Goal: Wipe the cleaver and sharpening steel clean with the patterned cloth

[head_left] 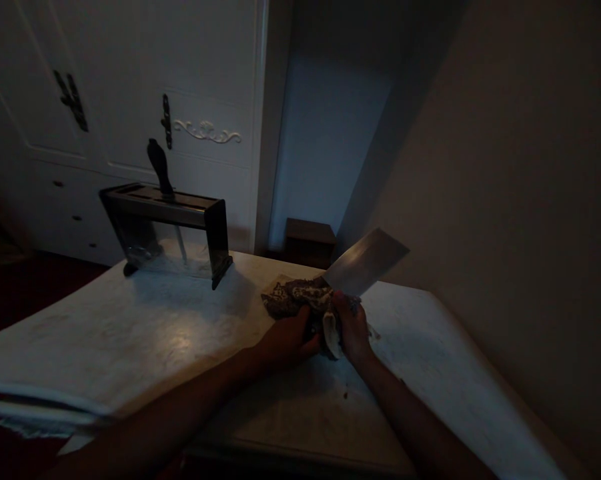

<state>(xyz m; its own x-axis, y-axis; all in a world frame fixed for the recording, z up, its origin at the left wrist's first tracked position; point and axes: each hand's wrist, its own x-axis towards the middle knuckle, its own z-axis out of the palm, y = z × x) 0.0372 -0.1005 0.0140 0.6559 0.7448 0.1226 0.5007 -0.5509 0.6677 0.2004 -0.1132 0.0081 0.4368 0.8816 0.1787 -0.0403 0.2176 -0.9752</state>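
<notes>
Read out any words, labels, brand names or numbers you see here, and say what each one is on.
None can be read. The cleaver, patterned cloth, knife block and cabinet doors show no legible text; the picture is too dim to rule out fine print.

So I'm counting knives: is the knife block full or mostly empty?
Mostly empty. Only one dark handle sticks up from the knife block; the cleaver is out, in the right hand.
</notes>
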